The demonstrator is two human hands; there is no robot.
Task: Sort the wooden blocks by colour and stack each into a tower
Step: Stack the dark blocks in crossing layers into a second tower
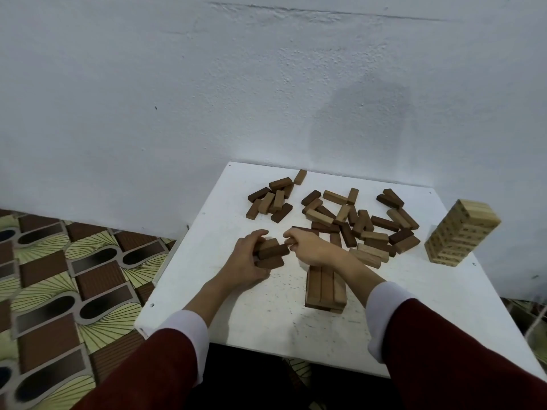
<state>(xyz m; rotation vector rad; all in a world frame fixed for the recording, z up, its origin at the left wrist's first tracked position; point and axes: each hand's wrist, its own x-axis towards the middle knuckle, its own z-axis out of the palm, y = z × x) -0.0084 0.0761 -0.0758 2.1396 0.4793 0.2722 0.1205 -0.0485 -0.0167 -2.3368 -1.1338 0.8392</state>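
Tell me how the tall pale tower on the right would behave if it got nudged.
The pale tower would likely topple rather than slide: it is tall on a narrow base. It probably scatters, being loose stacked blocks. It stands near the table's right edge, so pieces may fall off.

Stack point(325, 287) top (perhaps medium-brown) arm-hidden.

White table point(266, 321) bears loose blocks point(349, 220) (mixed browns) and a pale tower point(461, 232).

Dark brown blocks point(270, 253), white table point(260, 318)
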